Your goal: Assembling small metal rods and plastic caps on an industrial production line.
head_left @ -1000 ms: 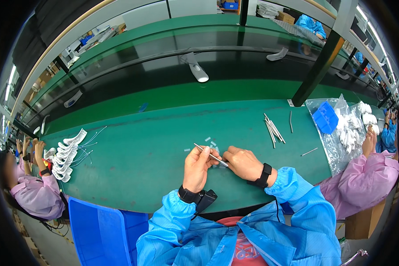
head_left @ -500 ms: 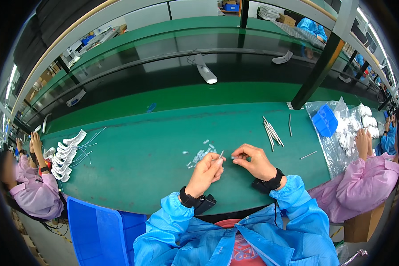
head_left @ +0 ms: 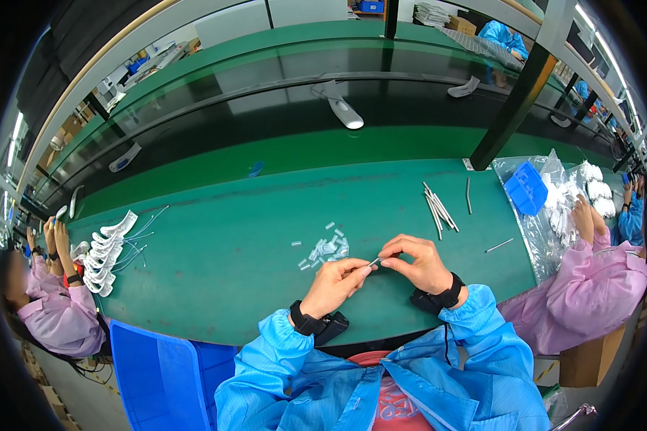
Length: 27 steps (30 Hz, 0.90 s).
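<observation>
Left hand: your left hand (head_left: pixel 336 282) is hovering just over the near edge of the counter (head_left: pixel 216 266), its grip pinching together on one end of a thin metal pin (head_left: pixel 374 261).
Right hand: your right hand (head_left: pixel 418 260) is meeting the left one, its grip closing on the other end of the same pin; the fingertips of both hands are almost touching.
Pin: it is being held between your two hands, lifted off the counter, close to the near edge and about midway along it.
Small clear pieces: a loose scatter of small clear pieces (head_left: pixel 325 249) is lying on the counter just beyond your left hand.
Metal rods: a bundle of thin metal rods (head_left: pixel 438 210) is lying toward the right end of the counter, beyond your right hand; a single rod (head_left: pixel 498 246) is lying apart from it, nearer the right edge.
Blue tray: a blue tray (head_left: pixel 526 188) is sitting on clear plastic bags (head_left: pixel 546 223) at the far right corner.
White parts: a row of white parts (head_left: pixel 102 251) with thin wires is lying at the left end of the counter.
Neighbours: a person in a pink coat (head_left: pixel 597 287) is working at your right, another in pink (head_left: pixel 50 316) at your left.
</observation>
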Available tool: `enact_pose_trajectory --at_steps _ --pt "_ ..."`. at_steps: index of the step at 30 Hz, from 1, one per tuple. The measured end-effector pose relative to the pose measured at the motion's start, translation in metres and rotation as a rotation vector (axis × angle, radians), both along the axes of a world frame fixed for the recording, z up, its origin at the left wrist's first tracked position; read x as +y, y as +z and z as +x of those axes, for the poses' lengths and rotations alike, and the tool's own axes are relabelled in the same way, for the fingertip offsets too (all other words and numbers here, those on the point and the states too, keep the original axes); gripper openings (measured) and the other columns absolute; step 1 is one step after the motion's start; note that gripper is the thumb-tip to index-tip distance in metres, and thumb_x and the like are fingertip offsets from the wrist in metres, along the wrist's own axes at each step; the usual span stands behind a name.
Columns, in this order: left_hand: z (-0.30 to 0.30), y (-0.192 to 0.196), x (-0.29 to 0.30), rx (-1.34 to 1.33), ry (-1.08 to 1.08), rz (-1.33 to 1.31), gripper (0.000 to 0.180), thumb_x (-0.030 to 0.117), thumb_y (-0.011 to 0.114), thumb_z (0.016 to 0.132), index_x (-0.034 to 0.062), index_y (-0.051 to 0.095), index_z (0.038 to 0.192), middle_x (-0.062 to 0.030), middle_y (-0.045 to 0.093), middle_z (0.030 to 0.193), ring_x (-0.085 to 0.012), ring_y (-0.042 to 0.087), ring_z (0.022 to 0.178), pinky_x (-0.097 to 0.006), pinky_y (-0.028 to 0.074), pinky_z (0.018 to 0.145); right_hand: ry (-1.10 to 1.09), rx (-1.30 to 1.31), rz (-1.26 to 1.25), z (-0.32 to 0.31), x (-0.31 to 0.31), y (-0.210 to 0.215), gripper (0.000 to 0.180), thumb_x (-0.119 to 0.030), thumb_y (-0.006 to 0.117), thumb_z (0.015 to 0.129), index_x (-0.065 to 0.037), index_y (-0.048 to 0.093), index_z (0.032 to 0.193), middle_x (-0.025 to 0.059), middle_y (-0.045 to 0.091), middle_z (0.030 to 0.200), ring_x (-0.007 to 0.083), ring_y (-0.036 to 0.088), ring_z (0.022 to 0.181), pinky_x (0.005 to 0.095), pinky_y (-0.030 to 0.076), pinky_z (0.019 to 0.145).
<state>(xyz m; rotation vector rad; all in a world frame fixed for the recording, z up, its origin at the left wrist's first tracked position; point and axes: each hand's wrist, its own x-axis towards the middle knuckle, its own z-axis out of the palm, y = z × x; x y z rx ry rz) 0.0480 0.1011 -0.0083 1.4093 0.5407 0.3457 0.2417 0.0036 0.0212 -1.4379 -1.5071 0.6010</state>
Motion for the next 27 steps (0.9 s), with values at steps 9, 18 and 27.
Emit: enact_pose_trajectory --at_steps 9,18,27 --pt "0.0 -0.005 -0.001 0.036 0.034 0.228 0.021 0.015 0.064 0.093 -0.0012 0.07 0.104 -0.0008 0.06 0.07 -0.005 0.051 0.062 -0.022 0.041 0.054 0.116 -0.16 0.04 0.002 -0.001 0.008 0.014 -0.003 0.07 0.081 -0.002 0.07 0.095 0.0107 0.068 0.092 0.0263 0.067 0.083 0.0334 0.054 0.072" --pt "-0.001 -0.003 -0.004 0.033 0.01 0.188 0.021 0.016 0.062 0.093 -0.002 0.069 0.103 -0.0006 0.06 0.068 -0.006 0.05 0.061 -0.024 0.041 0.054 0.159 -0.202 0.026 0.001 -0.002 0.013 0.015 -0.005 0.07 0.082 -0.002 0.07 0.096 0.0118 0.069 0.091 0.0275 0.068 0.081 0.0342 0.055 0.07" --pt "-0.005 0.001 0.003 0.025 -0.162 -0.075 0.022 0.017 0.06 0.095 -0.0015 0.069 0.102 0.0032 0.052 0.063 -0.0036 0.043 0.057 -0.023 0.033 0.049 0.263 -0.192 0.082 0.002 0.001 0.011 0.016 -0.006 0.071 0.081 -0.002 0.07 0.096 0.0114 0.07 0.088 0.0274 0.068 0.079 0.0344 0.055 0.07"
